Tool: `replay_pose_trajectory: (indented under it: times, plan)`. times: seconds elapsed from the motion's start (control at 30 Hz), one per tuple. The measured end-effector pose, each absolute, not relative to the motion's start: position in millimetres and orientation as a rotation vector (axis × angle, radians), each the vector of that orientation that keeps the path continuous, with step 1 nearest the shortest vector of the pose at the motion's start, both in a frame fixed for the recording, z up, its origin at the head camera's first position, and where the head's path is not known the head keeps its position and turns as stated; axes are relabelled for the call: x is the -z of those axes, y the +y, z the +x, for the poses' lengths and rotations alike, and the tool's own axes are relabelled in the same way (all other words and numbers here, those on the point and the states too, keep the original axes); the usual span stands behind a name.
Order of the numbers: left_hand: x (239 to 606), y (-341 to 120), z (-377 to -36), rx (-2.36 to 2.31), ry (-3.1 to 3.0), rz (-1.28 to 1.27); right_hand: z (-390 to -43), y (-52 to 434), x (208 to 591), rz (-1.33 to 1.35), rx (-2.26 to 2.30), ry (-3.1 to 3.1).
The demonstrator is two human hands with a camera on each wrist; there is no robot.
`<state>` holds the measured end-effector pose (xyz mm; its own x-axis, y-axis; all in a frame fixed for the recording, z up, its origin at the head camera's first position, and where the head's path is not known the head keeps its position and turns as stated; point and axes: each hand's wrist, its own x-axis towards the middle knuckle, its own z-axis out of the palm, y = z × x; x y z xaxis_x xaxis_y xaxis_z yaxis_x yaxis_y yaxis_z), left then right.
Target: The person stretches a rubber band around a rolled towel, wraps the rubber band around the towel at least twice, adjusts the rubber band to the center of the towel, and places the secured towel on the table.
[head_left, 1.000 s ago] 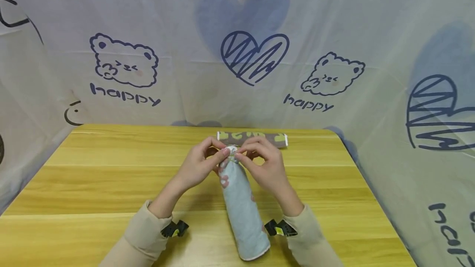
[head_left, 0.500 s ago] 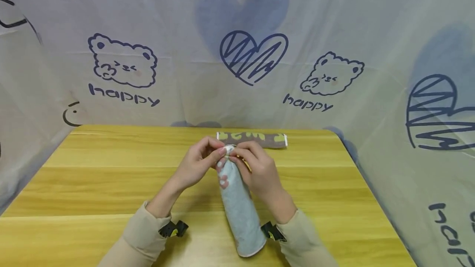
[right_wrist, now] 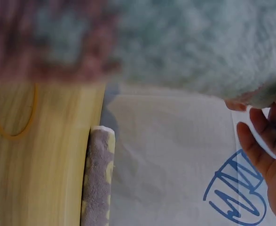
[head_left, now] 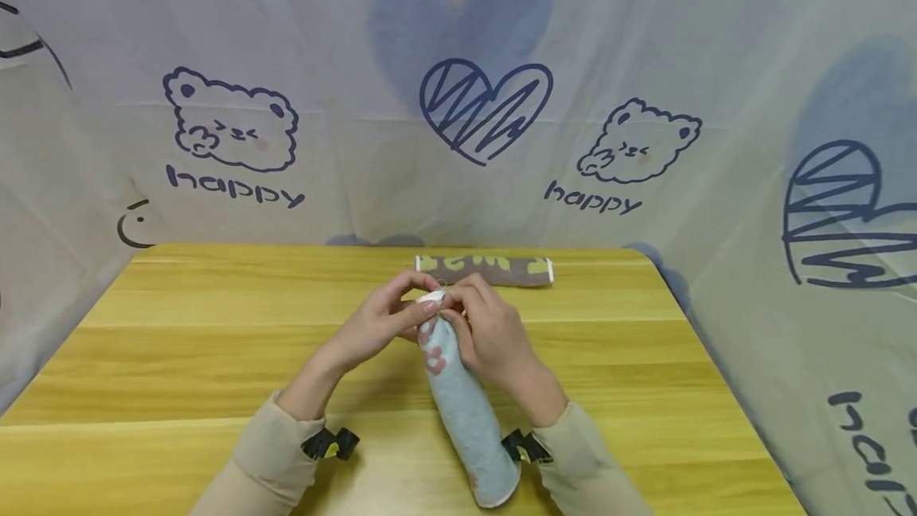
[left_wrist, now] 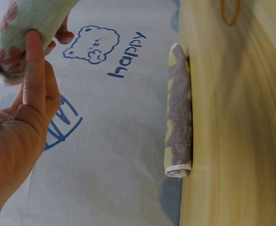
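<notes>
Two grips were clamped on the far end of the blue towel roll [head_left: 458, 388]: left hand [head_left: 380, 325] pinched the tip, right hand [head_left: 494, 341] curled round just below. Against a second before, right hand drawn closer over the roll, so held tighter, probably. Lay on the bench [head_left: 215, 341], far end lifted. Beyond the roll, well apart: brown rolled towel [head_left: 483, 270]. Near the roll's far end: yellow rubber band [left_wrist: 231, 12]. Blocked nothing.
</notes>
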<state>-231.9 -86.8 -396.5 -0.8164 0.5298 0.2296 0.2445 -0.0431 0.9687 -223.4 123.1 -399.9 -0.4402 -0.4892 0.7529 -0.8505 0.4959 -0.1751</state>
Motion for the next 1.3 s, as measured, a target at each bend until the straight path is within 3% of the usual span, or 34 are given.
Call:
replay_pose_trajectory:
  times: [0.5,0.87,1.3]
  plan:
    - [391.9,-75.5,-230.7,-2.129,2.044,0.464,-229.2,124.8,410.0,1.247,-1.113,-2.084]
    - [395.2,-70.5,-230.5,-2.241,2.143,0.399,-229.6,125.5,408.0,1.23,-0.891,-2.175]
    - [395.4,-94.6,-234.9,-2.112,1.941,0.761,-226.4,125.2,404.3,1.058,-0.957,-2.049]
